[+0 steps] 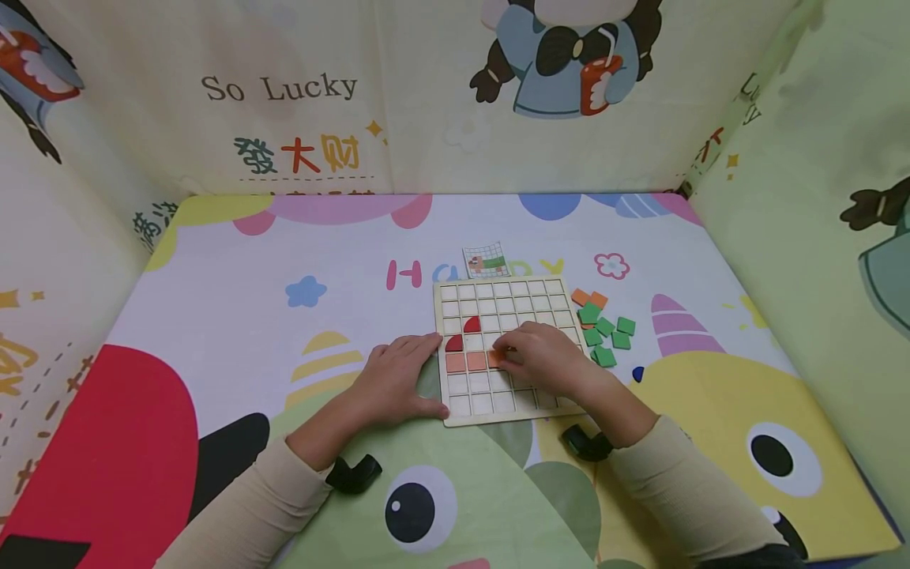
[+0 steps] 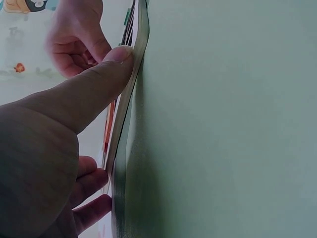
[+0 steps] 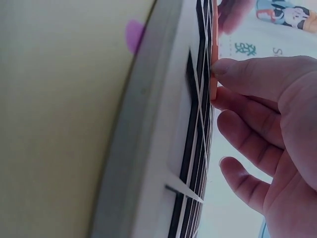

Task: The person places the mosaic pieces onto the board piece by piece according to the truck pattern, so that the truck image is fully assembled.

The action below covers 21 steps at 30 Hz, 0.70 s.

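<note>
A light wooden grid board (image 1: 478, 405) lies on the printed tablecloth. Two red rounded tiles (image 1: 472, 325) sit in its left columns, and a row of salmon-orange square tiles (image 1: 455, 363) lies below them. My left hand (image 1: 400, 378) rests along the board's left side, its thumb (image 2: 106, 74) pressing the edge near the front corner. Over the middle of the grid, my right hand (image 1: 543, 359) pinches an orange square tile (image 3: 214, 84) between thumb and forefinger, at the right end of the orange row. The other right-hand fingers are loosely bent.
Several green square tiles (image 1: 603, 357) lie right of the board, with a few orange tiles (image 1: 599, 300) behind them. A small picture card (image 1: 486, 260) lies behind the board. A dark blue piece (image 1: 638, 374) shows near the right forearm. Printed cloth walls (image 1: 426, 95) enclose the table.
</note>
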Each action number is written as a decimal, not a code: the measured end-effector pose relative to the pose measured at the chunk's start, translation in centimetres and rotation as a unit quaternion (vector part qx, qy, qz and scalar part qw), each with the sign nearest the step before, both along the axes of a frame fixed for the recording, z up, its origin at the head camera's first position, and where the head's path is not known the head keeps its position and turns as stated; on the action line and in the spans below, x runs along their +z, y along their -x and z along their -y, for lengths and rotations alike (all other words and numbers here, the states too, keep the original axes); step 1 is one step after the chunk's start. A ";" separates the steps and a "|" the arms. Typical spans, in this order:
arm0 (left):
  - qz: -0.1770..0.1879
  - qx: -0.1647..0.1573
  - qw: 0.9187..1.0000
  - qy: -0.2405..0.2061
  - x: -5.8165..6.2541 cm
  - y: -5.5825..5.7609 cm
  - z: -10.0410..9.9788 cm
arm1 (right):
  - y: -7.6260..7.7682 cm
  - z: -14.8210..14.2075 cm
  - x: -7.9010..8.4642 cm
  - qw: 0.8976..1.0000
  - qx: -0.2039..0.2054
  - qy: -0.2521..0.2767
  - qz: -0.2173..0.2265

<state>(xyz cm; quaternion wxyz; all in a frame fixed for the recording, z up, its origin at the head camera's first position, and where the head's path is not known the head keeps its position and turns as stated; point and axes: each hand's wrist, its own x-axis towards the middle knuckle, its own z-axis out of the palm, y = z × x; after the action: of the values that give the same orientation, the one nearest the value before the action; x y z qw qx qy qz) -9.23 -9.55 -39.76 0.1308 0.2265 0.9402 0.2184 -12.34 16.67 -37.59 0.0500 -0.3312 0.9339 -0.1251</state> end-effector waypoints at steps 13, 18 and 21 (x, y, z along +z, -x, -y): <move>-0.001 -0.003 1.000 -0.005 0.0 0.2 0.0 | 0.3 -0.2 0.0 0.998 -0.032 0.014 0.052; -0.003 -0.005 1.000 -0.004 -0.1 0.1 0.0 | 0.5 -1.3 0.4 0.995 -0.064 0.041 0.064; -0.002 -0.004 1.000 -0.003 0.0 0.1 0.0 | 0.7 -2.3 0.9 0.993 -0.084 0.057 0.065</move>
<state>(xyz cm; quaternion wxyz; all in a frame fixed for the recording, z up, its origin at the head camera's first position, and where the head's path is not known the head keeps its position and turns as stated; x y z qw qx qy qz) -9.29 -9.57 -39.73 0.1286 0.2309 0.9389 0.2206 -13.07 18.98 -36.67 0.0808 -0.2452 0.9446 -0.2027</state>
